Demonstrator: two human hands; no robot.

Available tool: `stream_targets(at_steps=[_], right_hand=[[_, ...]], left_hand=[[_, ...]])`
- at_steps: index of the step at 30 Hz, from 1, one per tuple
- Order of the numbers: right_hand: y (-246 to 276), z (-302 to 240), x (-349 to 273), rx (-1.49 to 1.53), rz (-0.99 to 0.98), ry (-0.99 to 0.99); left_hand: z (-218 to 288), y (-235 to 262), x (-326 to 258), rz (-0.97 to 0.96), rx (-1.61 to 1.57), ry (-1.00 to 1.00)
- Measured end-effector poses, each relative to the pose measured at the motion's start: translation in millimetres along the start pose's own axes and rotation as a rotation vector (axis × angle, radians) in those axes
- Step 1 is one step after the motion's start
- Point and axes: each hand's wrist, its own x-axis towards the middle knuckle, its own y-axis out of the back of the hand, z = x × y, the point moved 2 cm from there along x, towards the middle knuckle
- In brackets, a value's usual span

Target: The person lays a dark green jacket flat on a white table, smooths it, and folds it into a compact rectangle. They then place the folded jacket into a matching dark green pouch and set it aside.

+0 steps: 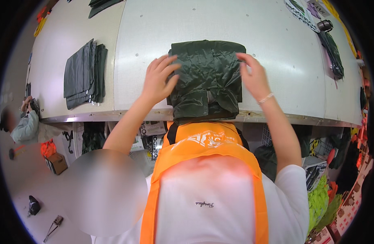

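A folded dark green garment (207, 69) of shiny, creased fabric lies right in front of me, its near end reaching the table's front edge. It looks like a small pile, but I cannot tell how many layers. At its left side my left hand (160, 79) is open, slightly blurred, with the fingers spread over the edge of the fabric. My right hand (254, 77) is at the right side, thumb and fingers apart, the fingertips at the upper right edge. Whether either hand presses on the cloth cannot be made out.
A stack of flat dark green packs (83, 75) lies on the pale table (146, 24) to the left. At the far right are a dark bundle (331, 55) and a black cylinder (325, 25). Another person (26, 124) sits at far left. A cardboard box (57, 163) stands below.
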Motion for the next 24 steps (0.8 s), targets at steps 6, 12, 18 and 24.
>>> stream_targets(at_steps=[6,12,18,24], right_hand=[[-109.0,27.6,-27.4,-0.731,0.000,0.100],[-86.5,34.4,-28.1,-0.471,0.066,0.102],[-87.0,60.5,-63.0,-0.019,0.218,-0.142],[-76.1,46.6,-67.4,-0.220,0.106,-0.272]], left_hand=[[-8.1,-97.4,5.8,-0.065,0.148,0.289],[-18.2,-68.8,-12.2,0.276,-0.252,0.350],[-4.5,-86.3,-56.5,0.229,-0.808,1.012],[35.3,-72.5,-50.1,-0.012,-0.863,0.856]])
